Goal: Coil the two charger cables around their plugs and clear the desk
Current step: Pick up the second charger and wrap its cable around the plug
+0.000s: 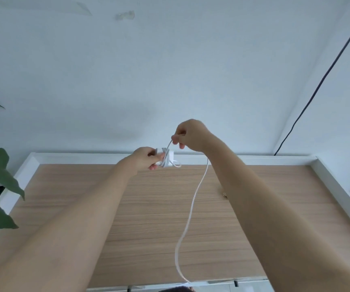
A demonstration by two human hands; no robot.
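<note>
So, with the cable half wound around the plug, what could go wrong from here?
1. The white cable hangs loose and runs past the near edge of the desk; its free end could snag there.
2. The left hand grips the plug only at one side, so the few coils on it may slip off.
3. A small connector lies beside the right forearm, which might knock it.

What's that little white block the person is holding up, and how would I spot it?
Look to the far edge of the wooden desk, where both hands meet in the air. The left hand grips a small white charger plug, already wrapped in turns of white cable, unlike the loose length trailing from the right hand.
</note>
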